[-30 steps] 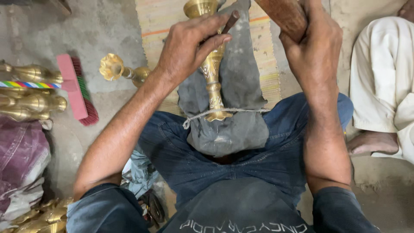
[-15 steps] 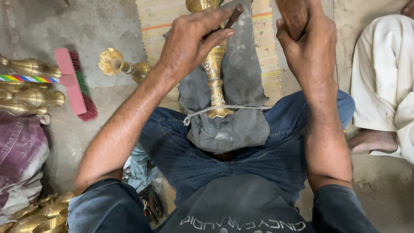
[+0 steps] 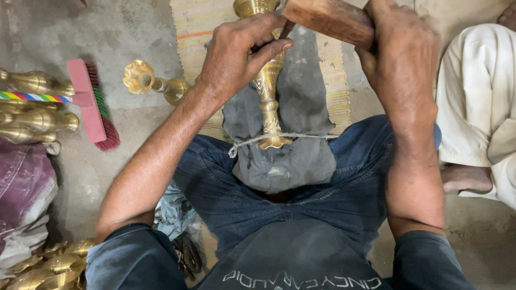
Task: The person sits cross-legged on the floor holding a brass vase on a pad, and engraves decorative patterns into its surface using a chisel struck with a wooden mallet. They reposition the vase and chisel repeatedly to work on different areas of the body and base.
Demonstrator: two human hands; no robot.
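A tall brass vase (image 3: pixel 267 86) lies lengthwise on a grey cloth (image 3: pixel 287 161) between my legs, its foot tied down by a cord. My left hand (image 3: pixel 236 56) rests over the vase's neck and pinches a thin dark chisel against the brass. My right hand (image 3: pixel 400 59) grips a wooden mallet (image 3: pixel 328 19), whose head sits above the chisel's top end near the vase's mouth.
A second brass vase (image 3: pixel 153 83) lies on the concrete floor to the left, next to a pink brush (image 3: pixel 88 102). More brass pieces (image 3: pixel 32 107) line the left edge and the lower left corner. Another person in white clothing (image 3: pixel 475 102) sits at the right.
The wooden mallet has swung from upright at the top edge down toward the chisel. My left hand has stayed on the vase's neck.
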